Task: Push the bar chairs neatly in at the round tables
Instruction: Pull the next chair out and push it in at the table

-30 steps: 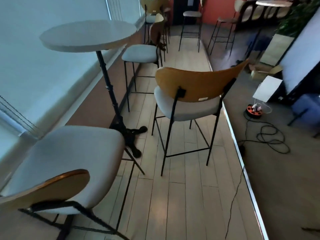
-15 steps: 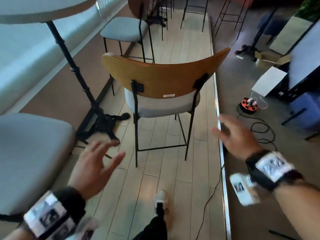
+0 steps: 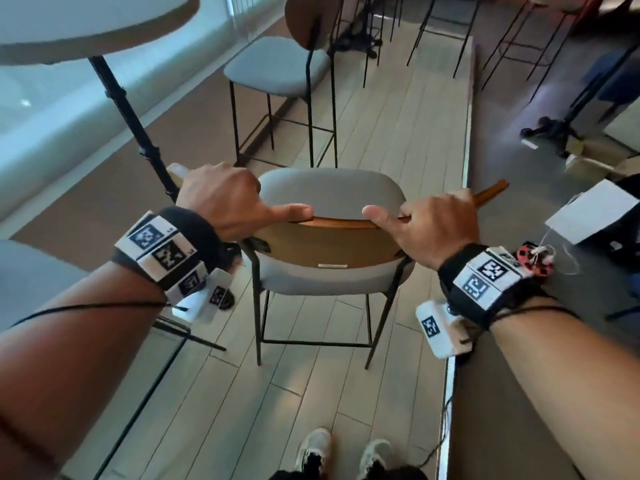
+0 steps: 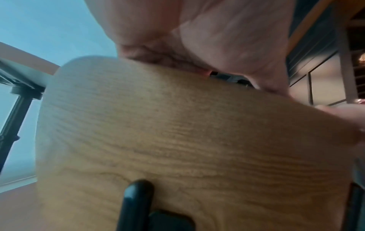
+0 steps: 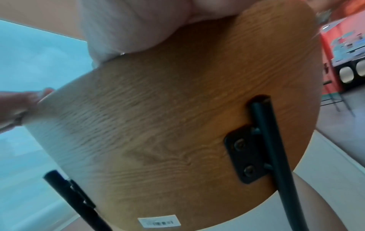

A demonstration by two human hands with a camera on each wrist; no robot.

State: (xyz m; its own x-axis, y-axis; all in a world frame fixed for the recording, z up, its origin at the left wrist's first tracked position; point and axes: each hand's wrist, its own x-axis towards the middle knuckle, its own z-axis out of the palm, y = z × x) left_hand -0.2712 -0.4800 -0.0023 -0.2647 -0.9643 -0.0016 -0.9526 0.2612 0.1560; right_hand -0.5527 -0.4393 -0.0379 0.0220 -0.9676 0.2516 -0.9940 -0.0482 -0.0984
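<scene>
A bar chair [image 3: 329,199] with a grey seat, a curved wooden backrest [image 3: 329,242] and black legs stands right in front of me. My left hand [image 3: 225,199] grips the backrest's top edge on the left, fingers over the front and thumb along the rim. My right hand [image 3: 429,220] grips the same edge on the right. The wrist views show the wood-grain back [image 4: 177,140] [image 5: 168,125] close up under each palm. The round table [image 3: 86,26] on its black post [image 3: 135,126] is to the upper left of the chair.
A second bar chair [image 3: 280,64] stands beyond, next to the table. Another grey seat [image 3: 31,275] is at my left. A metal-edged step [image 3: 464,168] runs along the right, with a cable reel [image 3: 533,261], cords and boxes on the lower floor.
I have stepped up to the chair. Both hands, which were reaching open through the air, now grip the top of its backrest.
</scene>
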